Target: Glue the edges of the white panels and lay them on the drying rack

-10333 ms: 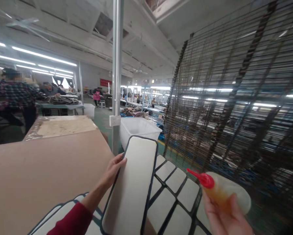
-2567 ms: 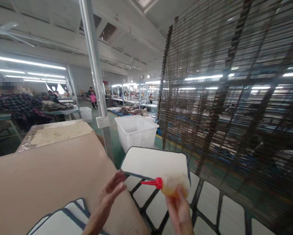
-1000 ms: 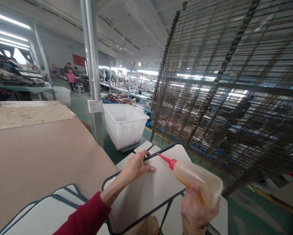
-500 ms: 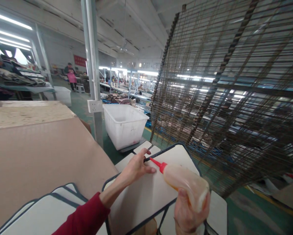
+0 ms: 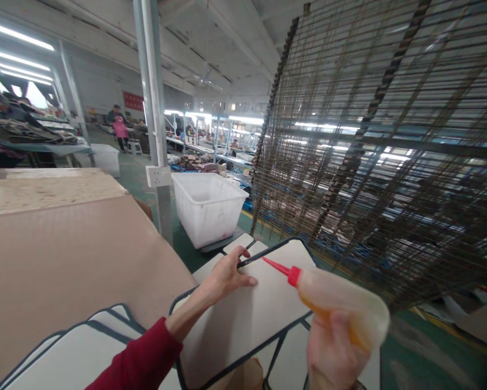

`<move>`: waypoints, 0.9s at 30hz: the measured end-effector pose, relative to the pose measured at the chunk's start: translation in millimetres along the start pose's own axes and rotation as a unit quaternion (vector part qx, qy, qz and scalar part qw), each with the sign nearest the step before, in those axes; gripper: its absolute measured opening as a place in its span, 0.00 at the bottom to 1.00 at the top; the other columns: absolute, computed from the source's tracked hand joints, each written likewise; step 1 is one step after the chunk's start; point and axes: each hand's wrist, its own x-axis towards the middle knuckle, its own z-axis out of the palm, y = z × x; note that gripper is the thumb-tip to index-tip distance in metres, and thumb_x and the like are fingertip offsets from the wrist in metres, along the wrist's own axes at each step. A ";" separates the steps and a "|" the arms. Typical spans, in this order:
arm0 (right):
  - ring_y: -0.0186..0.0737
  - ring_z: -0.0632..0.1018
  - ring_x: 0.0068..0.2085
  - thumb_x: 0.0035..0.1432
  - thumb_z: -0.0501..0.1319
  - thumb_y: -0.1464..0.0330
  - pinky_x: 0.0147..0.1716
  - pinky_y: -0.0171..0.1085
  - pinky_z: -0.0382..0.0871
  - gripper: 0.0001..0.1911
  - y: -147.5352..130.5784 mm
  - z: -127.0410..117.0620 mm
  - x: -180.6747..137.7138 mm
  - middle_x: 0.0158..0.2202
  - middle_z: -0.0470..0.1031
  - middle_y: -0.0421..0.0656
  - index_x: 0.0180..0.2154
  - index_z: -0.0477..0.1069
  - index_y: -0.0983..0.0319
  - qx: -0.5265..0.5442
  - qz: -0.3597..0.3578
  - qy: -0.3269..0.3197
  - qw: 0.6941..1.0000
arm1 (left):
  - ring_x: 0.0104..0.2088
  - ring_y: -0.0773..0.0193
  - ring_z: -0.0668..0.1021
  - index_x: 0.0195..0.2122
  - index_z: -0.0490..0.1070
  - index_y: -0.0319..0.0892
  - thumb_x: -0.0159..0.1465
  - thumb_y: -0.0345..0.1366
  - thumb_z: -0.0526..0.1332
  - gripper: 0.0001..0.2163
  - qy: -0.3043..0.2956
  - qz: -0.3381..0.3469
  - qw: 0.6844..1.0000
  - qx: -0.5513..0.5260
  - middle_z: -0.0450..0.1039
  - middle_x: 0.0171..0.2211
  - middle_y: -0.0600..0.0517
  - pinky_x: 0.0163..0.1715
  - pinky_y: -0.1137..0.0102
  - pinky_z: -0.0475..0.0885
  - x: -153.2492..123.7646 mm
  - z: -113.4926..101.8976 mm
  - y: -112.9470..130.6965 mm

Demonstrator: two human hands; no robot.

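Note:
My right hand (image 5: 335, 346) is wrapped round a translucent squeeze bottle (image 5: 344, 303) with amber liquid in it. The bottle lies tilted to the left, and its red nozzle (image 5: 281, 267) points at the dark upper edge of a white, dark-bordered panel (image 5: 235, 325). My left hand (image 5: 231, 273) grips that same edge, thumb on the white face and the other fingers over the border. A small gap separates the nozzle tip from these fingers; whether the tip touches the edge I cannot tell.
More dark-edged white panels (image 5: 64, 352) lie at lower left and beneath the held one. A beige-sided block (image 5: 64, 249) stands left. Beyond are a white plastic bin (image 5: 208, 211), a post (image 5: 156, 108) with a socket box, and a large wire rack (image 5: 369, 135) at right. People work farther back.
My right hand has moved the bottle rightward, and its nozzle tip has shifted right along the panel's upper edge. The left hand and the panel have hardly moved.

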 end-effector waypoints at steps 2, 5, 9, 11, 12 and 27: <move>0.49 0.71 0.57 0.46 0.71 0.60 0.53 0.48 0.70 0.26 -17.4 3.6 21.1 0.54 0.72 0.43 0.47 0.71 0.58 0.040 -0.014 0.004 0.999 | 0.31 0.57 0.76 0.43 0.70 0.41 0.48 0.40 0.69 0.21 -0.045 -0.003 0.999 -0.010 0.74 0.31 0.53 0.34 0.68 0.69 2.2 -5.8 0.2; 0.46 0.73 0.55 0.44 0.72 0.62 0.51 0.46 0.72 0.25 -42.2 3.6 56.8 0.50 0.76 0.42 0.45 0.73 0.58 0.073 -0.001 -0.006 0.997 | 0.39 0.53 0.78 0.42 0.73 0.38 0.50 0.39 0.69 0.19 -0.110 0.014 0.993 -0.034 0.77 0.37 0.51 0.39 0.67 0.71 7.1 -19.5 1.1; 0.45 0.77 0.47 0.36 0.76 0.60 0.44 0.42 0.76 0.28 -65.9 -7.2 96.8 0.43 0.79 0.43 0.42 0.75 0.59 0.059 -0.003 -0.044 0.997 | 0.44 0.53 0.77 0.46 0.76 0.39 0.53 0.38 0.69 0.19 -0.217 0.020 0.975 -0.035 0.78 0.40 0.52 0.43 0.68 0.71 15.7 -45.2 6.7; 0.45 0.79 0.44 0.35 0.77 0.59 0.41 0.40 0.77 0.26 -73.3 -13.9 110.6 0.39 0.80 0.42 0.39 0.76 0.58 0.038 -0.001 -0.098 0.994 | 0.44 0.53 0.78 0.48 0.76 0.40 0.53 0.38 0.70 0.21 -0.271 0.015 0.962 -0.035 0.79 0.40 0.53 0.42 0.69 0.72 19.0 -57.7 12.2; 0.44 0.80 0.42 0.34 0.77 0.59 0.40 0.39 0.78 0.25 -75.9 -17.1 115.9 0.37 0.80 0.40 0.37 0.77 0.56 0.028 0.006 -0.123 0.992 | 0.44 0.53 0.78 0.49 0.75 0.40 0.54 0.38 0.70 0.21 -0.292 0.008 0.956 -0.036 0.79 0.41 0.53 0.42 0.69 0.73 20.0 -63.2 15.6; 0.48 0.81 0.32 0.38 0.76 0.60 0.47 0.54 0.75 0.19 -81.9 -25.6 141.4 0.31 0.81 0.38 0.36 0.78 0.51 -0.016 0.058 -0.312 0.948 | 0.43 0.51 0.80 0.50 0.76 0.40 0.55 0.38 0.70 0.21 -0.380 -0.072 0.922 -0.006 0.79 0.43 0.49 0.41 0.68 0.75 15.7 -91.1 55.9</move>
